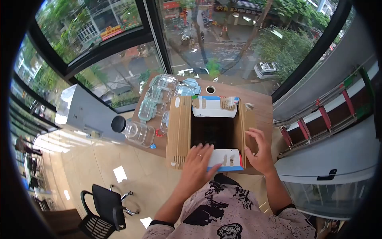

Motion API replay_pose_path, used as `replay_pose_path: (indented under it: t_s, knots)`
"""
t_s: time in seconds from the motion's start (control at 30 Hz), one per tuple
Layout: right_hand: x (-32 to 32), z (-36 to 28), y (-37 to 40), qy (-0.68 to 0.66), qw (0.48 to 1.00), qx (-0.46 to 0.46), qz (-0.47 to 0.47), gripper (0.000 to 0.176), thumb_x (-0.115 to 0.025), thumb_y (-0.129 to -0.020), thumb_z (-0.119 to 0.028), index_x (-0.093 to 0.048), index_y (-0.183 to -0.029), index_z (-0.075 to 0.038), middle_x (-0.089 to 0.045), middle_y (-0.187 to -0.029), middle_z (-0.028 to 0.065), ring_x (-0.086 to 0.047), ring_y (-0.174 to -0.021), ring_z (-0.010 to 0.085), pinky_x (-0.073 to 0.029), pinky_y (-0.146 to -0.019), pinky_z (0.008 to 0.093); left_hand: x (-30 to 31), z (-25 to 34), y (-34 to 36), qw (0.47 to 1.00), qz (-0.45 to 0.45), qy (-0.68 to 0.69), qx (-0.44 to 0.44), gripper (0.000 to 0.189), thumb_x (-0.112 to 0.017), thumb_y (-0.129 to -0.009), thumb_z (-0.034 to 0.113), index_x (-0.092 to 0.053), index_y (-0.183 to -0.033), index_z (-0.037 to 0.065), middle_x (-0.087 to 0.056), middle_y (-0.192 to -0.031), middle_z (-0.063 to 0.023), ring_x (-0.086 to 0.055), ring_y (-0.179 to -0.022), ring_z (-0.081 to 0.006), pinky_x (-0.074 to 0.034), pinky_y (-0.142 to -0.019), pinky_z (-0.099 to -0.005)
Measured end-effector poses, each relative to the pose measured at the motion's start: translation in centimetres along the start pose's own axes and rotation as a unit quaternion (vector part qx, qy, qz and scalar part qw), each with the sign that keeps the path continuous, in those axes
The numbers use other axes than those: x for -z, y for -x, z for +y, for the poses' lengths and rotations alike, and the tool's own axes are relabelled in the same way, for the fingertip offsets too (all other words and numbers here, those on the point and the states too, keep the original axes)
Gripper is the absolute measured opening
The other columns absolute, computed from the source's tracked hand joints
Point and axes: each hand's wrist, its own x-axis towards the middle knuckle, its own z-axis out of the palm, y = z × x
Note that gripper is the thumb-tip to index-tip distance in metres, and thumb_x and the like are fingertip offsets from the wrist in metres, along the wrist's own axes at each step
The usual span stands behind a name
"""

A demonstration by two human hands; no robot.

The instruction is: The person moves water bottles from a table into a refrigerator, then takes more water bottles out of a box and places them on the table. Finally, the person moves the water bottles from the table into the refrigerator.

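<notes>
An open cardboard box (pixel 179 133) stands on the wooden table, its flaps folded outward and its inside dark. My left hand (pixel 197 164) lies with spread fingers over the box's near left corner, beside the near white flap (pixel 226 158); a ring is on one finger. At the right side of the box, my right hand (pixel 258 150) has its thumb and fingers apart, by the edge of the right flap. Neither hand holds anything that shows.
Glass containers with light blue lids (pixel 148 108) crowd the table's left side, near a glass jar with a black lid (pixel 118 124). A dark cup (pixel 210 89) stands behind the box. A black chair (pixel 104 207) is at lower left, a white freezer (pixel 326 171) at right.
</notes>
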Motion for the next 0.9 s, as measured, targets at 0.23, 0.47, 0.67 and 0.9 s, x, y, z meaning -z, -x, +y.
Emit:
replay_pose_path:
  t_s: [0.23, 0.47, 0.67, 0.9]
  knots:
    - [0.5, -2.7, -5.2, 0.025, 0.981, 0.02, -0.193, 0.03, -0.06, -0.079, -0.006, -0.058, -0.109, -0.003, -0.061, -0.108, 0.016, -0.057, -0.103, 0.0326, -0.045, -0.089, 0.0386, 2.4, 2.0, -2.0, 1.0, -0.004, -0.013, -0.02, 0.036, -0.076, -0.07, 0.025, -0.065, -0.099, 0.007, -0.053, -0.09, -0.0063, -0.048, -0.089, -0.027, -0.037, -0.082, -0.0384]
    - [-5.4, -2.7, -11.8, 0.179, 0.799, 0.03, -0.573, 0.017, -0.055, -0.071, -0.005, -0.068, -0.082, -0.002, -0.067, -0.085, 0.0163, -0.064, -0.079, 0.0329, -0.05, -0.07, 0.0413, 2.6, 2.1, 3.9, 0.971, -0.176, 0.08, -0.142, 0.026, -0.073, -0.068, 0.019, -0.065, -0.091, 0.009, -0.054, -0.102, -0.0076, -0.05, -0.1, -0.0273, -0.041, -0.085, -0.041]
    - [-20.1, 6.5, -8.7, 0.381, 0.449, 0.114, -0.8, 0.025, -0.069, -0.064, -0.01, -0.072, -0.089, -0.007, -0.068, -0.094, 0.0147, -0.065, -0.084, 0.0299, -0.052, -0.072, 0.0422, 0.9, 0.5, 4.3, 0.968, -0.152, 0.098, -0.175, 0.043, -0.063, -0.071, 0.013, -0.058, -0.114, 0.006, -0.052, -0.118, -0.0129, -0.049, -0.111, -0.0286, -0.04, -0.092, -0.0403]
    - [-21.7, 17.9, -3.8, 0.344, 0.819, 0.016, -0.459, 0.033, -0.065, -0.074, -0.029, -0.069, -0.101, -0.012, -0.066, -0.104, 0.0129, -0.064, -0.094, 0.0276, -0.049, -0.082, 0.0446, -2.7, -0.3, 4.1, 0.989, -0.077, 0.003, -0.127, 0.05, -0.053, -0.071, 0.006, -0.052, -0.12, -0.004, -0.055, -0.1, -0.0116, -0.052, -0.084, -0.0241, -0.041, -0.073, -0.0322]
